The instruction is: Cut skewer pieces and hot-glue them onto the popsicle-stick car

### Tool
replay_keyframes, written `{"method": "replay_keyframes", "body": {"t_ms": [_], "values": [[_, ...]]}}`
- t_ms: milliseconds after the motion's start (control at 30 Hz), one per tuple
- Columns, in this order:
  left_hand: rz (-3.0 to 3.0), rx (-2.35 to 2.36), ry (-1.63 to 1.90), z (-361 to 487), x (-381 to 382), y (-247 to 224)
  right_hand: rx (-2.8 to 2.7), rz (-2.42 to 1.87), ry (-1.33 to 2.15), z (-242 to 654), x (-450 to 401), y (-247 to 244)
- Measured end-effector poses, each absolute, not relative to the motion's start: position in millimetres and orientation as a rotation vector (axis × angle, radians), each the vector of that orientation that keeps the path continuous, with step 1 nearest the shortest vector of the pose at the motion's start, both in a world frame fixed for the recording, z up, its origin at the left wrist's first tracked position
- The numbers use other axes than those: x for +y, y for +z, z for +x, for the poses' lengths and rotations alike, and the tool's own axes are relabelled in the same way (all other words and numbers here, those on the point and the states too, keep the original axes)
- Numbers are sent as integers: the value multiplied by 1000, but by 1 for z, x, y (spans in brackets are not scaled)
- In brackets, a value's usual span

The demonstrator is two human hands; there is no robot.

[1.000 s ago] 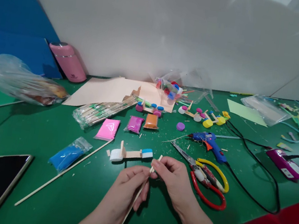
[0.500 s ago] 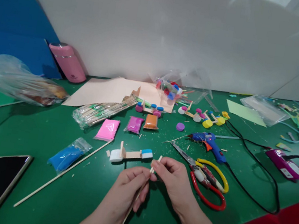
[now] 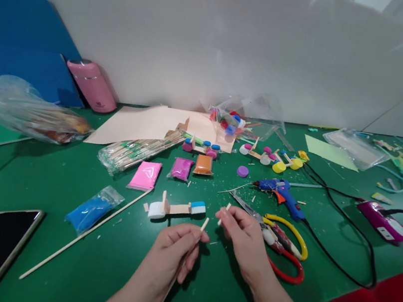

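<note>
Wooden stick, slim, pale, cropped below, is pinched in the left hand; right hand pinches a short, part-hidden stub.

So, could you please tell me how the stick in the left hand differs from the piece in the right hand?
The long stick runs through the left hand to the picture's bottom edge, while the short piece only slightly outreaches the right hand's pinch. The long stick's lower end is out of view; the short piece's upper end shows higher up than the long stick's. Both are thin, pale and slanted.
</note>
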State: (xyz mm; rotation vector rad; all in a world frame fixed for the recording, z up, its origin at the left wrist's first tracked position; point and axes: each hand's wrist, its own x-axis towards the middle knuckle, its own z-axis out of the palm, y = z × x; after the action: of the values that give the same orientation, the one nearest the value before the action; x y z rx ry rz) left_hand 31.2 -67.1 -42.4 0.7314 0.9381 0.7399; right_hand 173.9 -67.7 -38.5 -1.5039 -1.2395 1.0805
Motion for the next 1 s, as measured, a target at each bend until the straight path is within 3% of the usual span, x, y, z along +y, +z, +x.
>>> {"method": "replay_keyframes", "body": {"t_ms": [267,467,700,1000], "values": [[661,880,847,26,-62,-35,-2275,-1780,370,165,-76,-43],[661,861,863,26,-62,-36,-2252,-1784,365,163,-75,-43],[665,854,884,23,-58,-33,-1819,-2024,216,255,-113,-43],[784,835,956,5,-60,5,-2001,-2171,222,303,-120,-62]]}}
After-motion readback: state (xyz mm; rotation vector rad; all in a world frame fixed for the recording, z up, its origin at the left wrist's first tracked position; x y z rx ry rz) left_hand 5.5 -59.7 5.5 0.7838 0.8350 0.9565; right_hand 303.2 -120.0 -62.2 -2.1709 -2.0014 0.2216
